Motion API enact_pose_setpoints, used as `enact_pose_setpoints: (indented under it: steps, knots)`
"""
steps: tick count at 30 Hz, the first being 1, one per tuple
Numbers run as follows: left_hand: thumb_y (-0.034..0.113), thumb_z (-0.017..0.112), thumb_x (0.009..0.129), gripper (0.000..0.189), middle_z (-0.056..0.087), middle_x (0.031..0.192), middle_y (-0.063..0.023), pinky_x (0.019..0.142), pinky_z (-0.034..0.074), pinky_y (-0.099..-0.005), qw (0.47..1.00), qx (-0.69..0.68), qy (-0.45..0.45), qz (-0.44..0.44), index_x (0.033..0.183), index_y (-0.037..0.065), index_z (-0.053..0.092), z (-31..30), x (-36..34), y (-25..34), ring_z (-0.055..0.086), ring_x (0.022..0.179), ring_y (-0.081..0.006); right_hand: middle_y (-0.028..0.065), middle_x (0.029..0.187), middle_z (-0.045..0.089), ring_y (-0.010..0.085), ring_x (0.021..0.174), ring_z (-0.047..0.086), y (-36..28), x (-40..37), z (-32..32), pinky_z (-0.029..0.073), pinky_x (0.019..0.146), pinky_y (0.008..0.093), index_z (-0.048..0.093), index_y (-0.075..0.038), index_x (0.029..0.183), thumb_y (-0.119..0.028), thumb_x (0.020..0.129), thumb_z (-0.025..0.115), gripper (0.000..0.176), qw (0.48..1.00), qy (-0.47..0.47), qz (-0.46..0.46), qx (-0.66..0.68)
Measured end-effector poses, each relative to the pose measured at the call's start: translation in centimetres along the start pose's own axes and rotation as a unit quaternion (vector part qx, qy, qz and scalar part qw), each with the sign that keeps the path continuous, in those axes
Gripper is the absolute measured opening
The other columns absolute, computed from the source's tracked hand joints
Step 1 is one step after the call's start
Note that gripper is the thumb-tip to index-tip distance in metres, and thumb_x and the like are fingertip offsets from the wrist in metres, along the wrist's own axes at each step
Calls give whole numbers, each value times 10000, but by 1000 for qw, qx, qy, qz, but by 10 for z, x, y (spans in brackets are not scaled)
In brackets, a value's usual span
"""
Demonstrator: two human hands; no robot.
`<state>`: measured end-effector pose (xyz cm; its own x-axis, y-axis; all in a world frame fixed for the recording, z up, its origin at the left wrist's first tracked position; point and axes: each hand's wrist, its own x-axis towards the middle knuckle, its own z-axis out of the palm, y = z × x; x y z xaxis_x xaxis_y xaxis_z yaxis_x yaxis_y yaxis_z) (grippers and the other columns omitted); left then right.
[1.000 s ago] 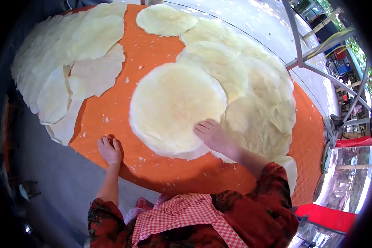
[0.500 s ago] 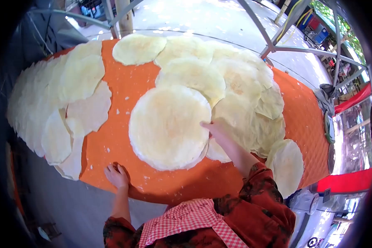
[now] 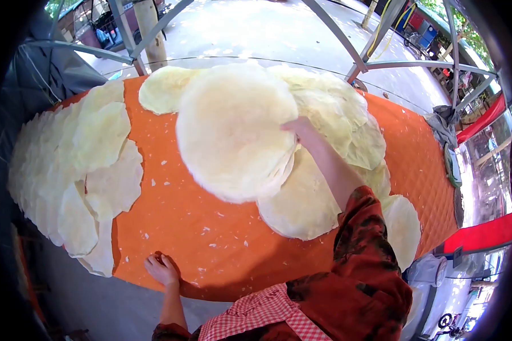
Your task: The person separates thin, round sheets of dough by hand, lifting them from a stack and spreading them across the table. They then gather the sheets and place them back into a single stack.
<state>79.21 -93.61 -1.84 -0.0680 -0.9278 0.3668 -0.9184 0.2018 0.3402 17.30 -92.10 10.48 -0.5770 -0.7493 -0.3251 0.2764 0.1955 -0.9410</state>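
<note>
A stack of large, round, thin flatbreads [image 3: 233, 131] lies tilted over the far middle of the orange quilted cover [image 3: 176, 227]. My right hand [image 3: 299, 131] is closed on the stack's right edge, thumb on top and fingers hidden beneath. Behind and to the right, more flatbreads [image 3: 355, 128] overlap in a spread pile; a single round flatbread [image 3: 301, 202] shows partly under the stack's lower right. Near the table's front edge, my left hand [image 3: 162, 269] rests with fingers curled around a small dark reddish thing I cannot make out.
Overlapping flatbreads [image 3: 62, 165] cover the table's left end, some hanging past its edge. One flatbread [image 3: 401, 230] lies at the front right. Metal frame bars [image 3: 375, 51] stand beyond the far edge. Pale crumbs dot the cover. A grey cloth [image 3: 441, 126] hangs at the right.
My right hand has moved the flatbread stack away from me, toward the far edge, baring the cover and a flatbread at its lower right. My left hand stays near the front edge.
</note>
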Motion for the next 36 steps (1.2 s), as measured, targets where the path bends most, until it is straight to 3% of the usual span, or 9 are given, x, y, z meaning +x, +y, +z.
enact_pose_setpoints:
  steps: [3,6,19,22,25,27,30,33,36]
  knots:
    - [215,553,853,240,492,976,-195,811,403,-485,1000,3,-6,2,959,4,509,2,-1,0,487,934,-388,157,896,695,247,757,672,93,50,-42,543,665,361,672,56,1001,-88,705,725,333,918,176,42,-353]
    - [223,547,861,247,489,991,-200,818,404,-490,1000,9,0,11,971,4,512,7,0,-3,487,943,-392,152,886,699,233,749,670,88,5,-40,532,643,359,680,61,976,-201,756,704,343,939,159,-41,-303]
    - [245,525,888,260,469,961,-179,772,412,-472,999,23,-20,31,951,-6,501,7,-3,-7,485,916,-375,123,1039,662,273,884,632,59,-25,2,503,718,421,619,-44,1123,-332,761,723,474,964,178,180,84]
    - [243,533,883,258,473,948,-182,772,414,-474,999,30,-21,23,951,-4,503,3,-4,-3,486,909,-380,130,966,659,281,875,618,84,-6,-12,491,696,420,634,-36,1060,-273,728,723,417,976,121,124,135]
    - [249,546,879,269,487,949,-198,780,418,-486,999,29,-19,24,949,-8,508,4,-5,-9,495,917,-392,137,785,639,260,710,587,88,-5,-12,459,618,361,699,-24,842,-214,670,737,259,978,171,91,72]
    - [258,552,879,277,497,957,-209,784,419,-496,999,44,-16,20,942,-9,511,7,-7,-13,500,929,-400,127,752,628,243,658,579,49,-91,-29,455,585,354,695,-7,803,-180,665,727,223,987,155,35,2]
    - [253,581,865,278,514,972,-214,797,422,-503,998,49,-22,12,936,-10,524,6,-5,-12,512,943,-407,116,742,643,222,624,588,115,-119,-114,470,582,353,694,7,824,-126,664,713,209,976,189,-14,105]
    - [207,610,846,241,519,958,-208,792,429,-498,999,21,-23,6,915,-11,535,7,-6,-18,519,931,-400,143,870,668,260,794,646,151,-197,-178,524,722,387,673,45,924,-62,719,650,232,985,160,-17,59]
    - [162,632,837,202,530,937,-193,776,446,-474,999,-37,-13,24,896,-12,548,2,-4,6,536,904,-371,155,897,673,270,798,651,173,-202,-194,532,677,405,654,60,967,-48,727,654,262,964,261,37,-37]
